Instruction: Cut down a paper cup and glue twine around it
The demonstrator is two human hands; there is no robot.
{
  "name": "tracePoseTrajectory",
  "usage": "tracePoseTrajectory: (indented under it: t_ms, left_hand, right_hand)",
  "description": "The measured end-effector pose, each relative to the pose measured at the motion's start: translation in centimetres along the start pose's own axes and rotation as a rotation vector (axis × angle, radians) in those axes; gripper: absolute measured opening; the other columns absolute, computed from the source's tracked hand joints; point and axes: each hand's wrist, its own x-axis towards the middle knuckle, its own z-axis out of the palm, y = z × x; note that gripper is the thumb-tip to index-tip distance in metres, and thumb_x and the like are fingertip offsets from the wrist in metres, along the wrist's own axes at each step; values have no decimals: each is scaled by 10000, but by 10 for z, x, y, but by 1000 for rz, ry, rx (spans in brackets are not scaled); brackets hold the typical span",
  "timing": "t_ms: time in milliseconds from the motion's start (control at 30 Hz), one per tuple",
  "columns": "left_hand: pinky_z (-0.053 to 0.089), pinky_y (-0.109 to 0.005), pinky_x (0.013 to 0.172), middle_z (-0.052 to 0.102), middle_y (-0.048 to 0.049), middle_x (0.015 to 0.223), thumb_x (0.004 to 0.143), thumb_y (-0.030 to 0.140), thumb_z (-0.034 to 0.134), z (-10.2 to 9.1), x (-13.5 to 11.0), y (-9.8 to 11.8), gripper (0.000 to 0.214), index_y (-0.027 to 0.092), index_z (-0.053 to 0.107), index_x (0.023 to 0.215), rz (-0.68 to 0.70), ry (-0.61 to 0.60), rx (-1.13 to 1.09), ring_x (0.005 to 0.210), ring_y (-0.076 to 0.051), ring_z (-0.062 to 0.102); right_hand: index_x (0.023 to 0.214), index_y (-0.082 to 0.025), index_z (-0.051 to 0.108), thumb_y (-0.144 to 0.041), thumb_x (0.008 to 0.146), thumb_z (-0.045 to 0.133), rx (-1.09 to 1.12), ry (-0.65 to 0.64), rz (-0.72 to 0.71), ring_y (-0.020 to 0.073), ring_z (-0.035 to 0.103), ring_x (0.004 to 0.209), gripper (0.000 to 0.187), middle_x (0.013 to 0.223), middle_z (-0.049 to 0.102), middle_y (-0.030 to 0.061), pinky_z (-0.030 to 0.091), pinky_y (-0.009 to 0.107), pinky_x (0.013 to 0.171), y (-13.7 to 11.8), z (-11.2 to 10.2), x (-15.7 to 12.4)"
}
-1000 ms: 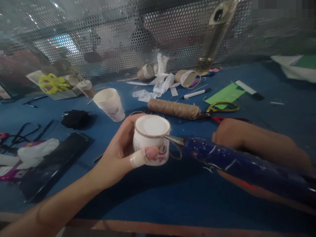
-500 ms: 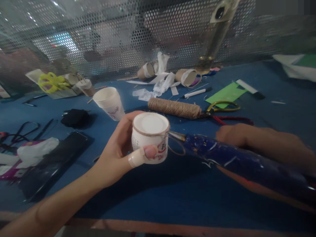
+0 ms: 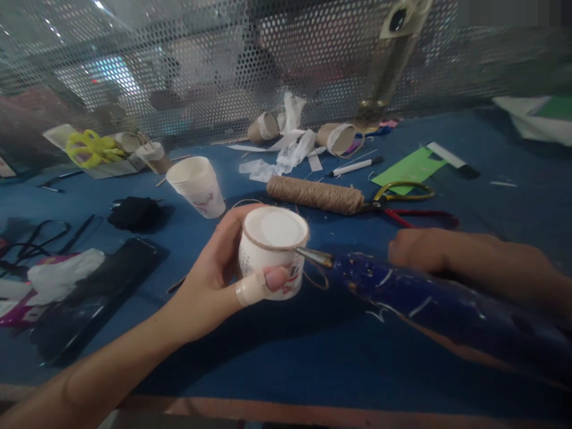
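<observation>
My left hand [image 3: 223,274] is wrapped round an upside-down paper cup [image 3: 273,256], its taped thumb across the printed front. A strand of brown twine [image 3: 268,246] circles the cup's upper rim, and a loose loop hangs at its right side. My right hand [image 3: 438,256] grips a blue hot glue gun [image 3: 402,289], partly hidden behind its body. The gun's metal nozzle [image 3: 315,256] touches or nearly touches the twine at the cup's right front edge.
Behind the cup lie a twine roll [image 3: 315,194] and scissors [image 3: 409,205] with yellow and red handles. Stacked paper cups [image 3: 196,185] stand left of it. Further off are a marker [image 3: 356,167], green paper [image 3: 410,171], yellow scissors [image 3: 92,149] and a dark phone-like slab [image 3: 96,298].
The glue gun's nozzle has shifted left and slightly down along the cup's rim. The cup has tilted a little toward me in my left hand.
</observation>
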Motion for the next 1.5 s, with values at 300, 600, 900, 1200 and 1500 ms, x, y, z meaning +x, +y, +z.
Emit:
tracePoseTrajectory:
  t_ms: [300, 600, 900, 1200, 1500]
  left_hand:
    - [526, -285, 1025, 659, 12, 1315, 903, 302, 825, 2, 1, -1, 504, 389, 621, 1355, 17, 3, 37, 1225, -228, 623]
    - [575, -313, 987, 691, -9, 1292, 933, 355, 783, -2, -1, -9, 473, 365, 630, 1380, 41, -22, -57, 1194, -241, 647]
    - [560, -428, 1046, 688, -51, 1342, 956, 391, 742, -4, -2, -8, 498, 339, 609, 1432, 12, -68, -3, 1249, -318, 632]
    - [541, -459, 1082, 702, -77, 1325, 921, 403, 771, -4, 0, -3, 530, 299, 615, 1416, -78, -99, 23, 1245, -343, 641]
    - [557, -495, 1067, 684, -111, 1335, 913, 437, 764, -6, 1, -1, 579, 263, 569, 1430, -96, -140, -14, 1244, -365, 638]
  right_hand:
    - [788, -291, 468, -279, 1000, 548, -85, -26, -42, 127, 530, 572, 227, 714, 579, -62, 416, 308, 604, 4, -3, 1]
    - [799, -291, 476, -227, 950, 568, -70, -26, -93, 128, 558, 584, 189, 720, 610, -71, 409, 306, 582, 8, -4, 2]
    - [804, -300, 507, -256, 908, 606, -77, -65, -79, 133, 610, 596, 149, 749, 669, -74, 416, 285, 535, 15, -6, 1]
    - [763, -288, 532, -329, 998, 483, -62, -120, -40, 146, 599, 603, 244, 734, 680, -42, 414, 300, 529, 17, -10, 4]
    - [784, -282, 494, -311, 979, 537, -120, -110, -38, 141, 542, 597, 202, 717, 633, -52, 379, 312, 586, 7, -7, 0]
